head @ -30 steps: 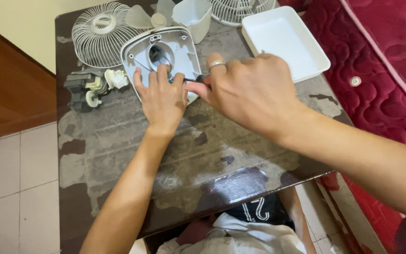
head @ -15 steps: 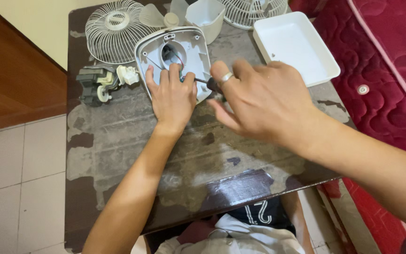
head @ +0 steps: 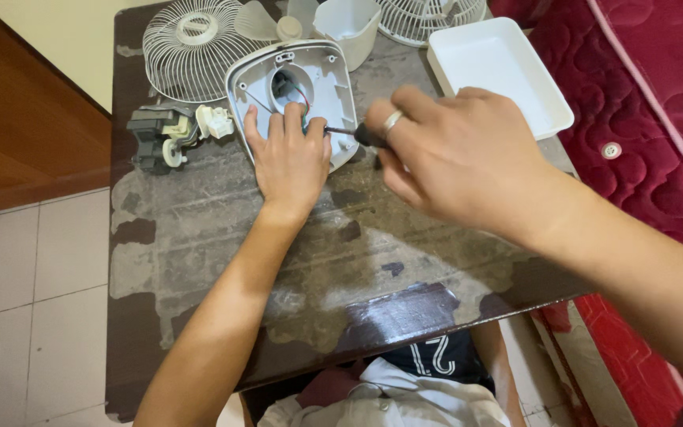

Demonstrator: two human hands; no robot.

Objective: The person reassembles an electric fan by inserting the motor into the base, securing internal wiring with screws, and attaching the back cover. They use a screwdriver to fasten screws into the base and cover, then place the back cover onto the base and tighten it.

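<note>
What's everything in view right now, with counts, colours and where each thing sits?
fan housing: 1, pale grey, far middle of the table, open side up, wires inside
screwdriver: 1, dark, tip at the housing's near edge
fan grilles: 2, white, far edge, one left, one partly cut off on the right
fan blade: 1, translucent white, far edge
white cover: 1, behind the housing
motor: 1, black and white, left of the housing
tray: 1, white, far right corner
table: 1, dark, worn top
left hand: pressing on the housing
right hand: ring on one finger, gripping the screwdriver
</note>
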